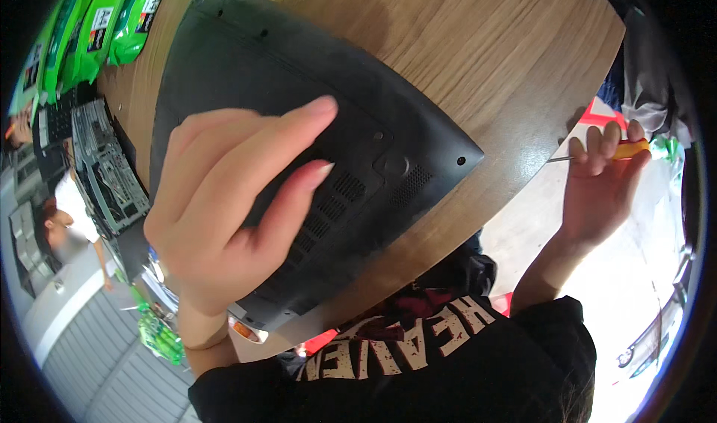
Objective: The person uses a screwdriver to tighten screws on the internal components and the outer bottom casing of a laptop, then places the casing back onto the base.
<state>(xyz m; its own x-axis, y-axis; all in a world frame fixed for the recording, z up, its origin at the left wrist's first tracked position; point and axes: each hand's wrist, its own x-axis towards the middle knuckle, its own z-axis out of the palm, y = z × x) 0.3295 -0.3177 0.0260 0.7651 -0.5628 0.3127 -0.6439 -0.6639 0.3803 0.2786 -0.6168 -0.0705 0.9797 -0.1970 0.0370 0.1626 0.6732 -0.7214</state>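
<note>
A black laptop (299,64) lies upside down on a wooden table, its vents, cover panel and screw holes facing up. My left hand (224,191) hovers over it, thumb and index finger apart with nothing visible between them. The other fingers curl, and this hand hides part of the laptop's underside. Off to the right, past the table's edge, my right hand (601,184) grips a screwdriver (631,149) with a yellow-orange handle. Its thin metal shaft points left, away from the laptop's corner.
The wooden table (478,34) ends in an edge at right. Green paper packs (97,34) stand at the far left. Below them sits an opened metal computer case (108,169). Another person (71,206) is at the left, and a green plastic bag (158,333) lies lower left.
</note>
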